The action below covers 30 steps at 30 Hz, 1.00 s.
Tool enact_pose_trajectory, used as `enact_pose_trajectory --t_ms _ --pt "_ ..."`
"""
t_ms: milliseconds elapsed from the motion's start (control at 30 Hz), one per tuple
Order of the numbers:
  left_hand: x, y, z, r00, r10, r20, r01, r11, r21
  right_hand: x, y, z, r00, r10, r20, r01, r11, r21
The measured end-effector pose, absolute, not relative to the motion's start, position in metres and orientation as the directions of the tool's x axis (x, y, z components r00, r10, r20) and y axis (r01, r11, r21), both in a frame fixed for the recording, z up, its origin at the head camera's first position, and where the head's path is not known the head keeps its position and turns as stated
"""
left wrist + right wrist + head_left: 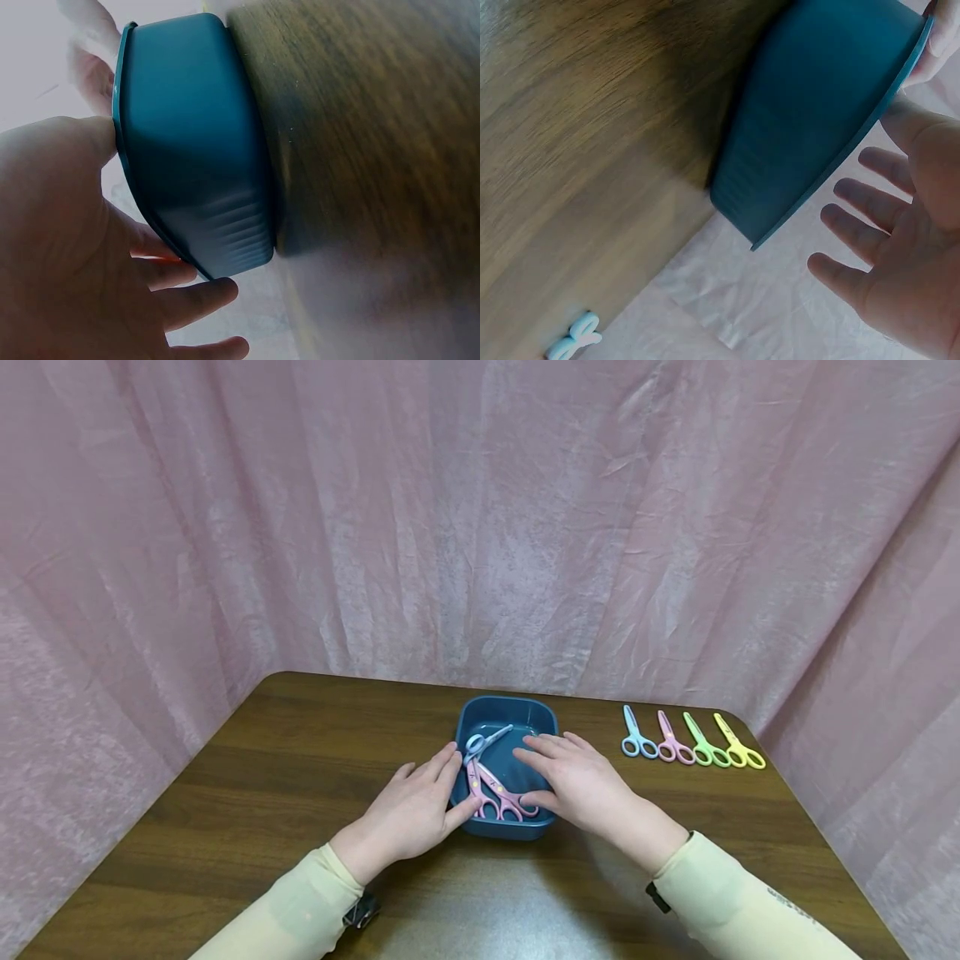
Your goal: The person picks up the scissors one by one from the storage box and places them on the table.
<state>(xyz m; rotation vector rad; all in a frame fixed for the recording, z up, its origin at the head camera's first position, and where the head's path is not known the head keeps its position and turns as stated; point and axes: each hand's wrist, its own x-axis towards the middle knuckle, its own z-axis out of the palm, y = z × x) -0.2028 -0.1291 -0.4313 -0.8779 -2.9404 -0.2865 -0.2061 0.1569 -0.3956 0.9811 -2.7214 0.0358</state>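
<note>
Two hands flank a bin of scissors, fingers released.
In the bin (pixel 504 831), the blue scissors (pixel 496 737) lie with loops just beside the fingertips of the left hand (pixel 415 810), the nearer one to them; their long axis slants from the left wall toward the far right. The pink scissors (pixel 492 782) lie closer to the person, loops between both thumbs. Left fingers stretch along the rim; those of the right hand (pixel 588 781) extend over the bin, grasping nothing.

Blue scissors (pixel 495 737) and pink scissors (pixel 494 783) lie inside the dark-blue bin (pixel 504 831).
</note>
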Motion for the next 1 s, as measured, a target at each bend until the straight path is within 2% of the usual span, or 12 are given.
enact_pose_trajectory --t_ms 633,1000 --pt "-0.202 -0.129 -0.431 -0.833 0.541 0.116 0.553 0.819 0.151 -0.209 0.140 -0.400 -0.676 -0.714 0.182 -0.721 0.692 0.042" --pt "-0.202 -0.129 -0.431 -0.831 0.544 0.121 0.557 0.818 0.146 -0.214 0.132 -0.401 -0.658 -0.739 0.145 -0.746 0.666 0.009"
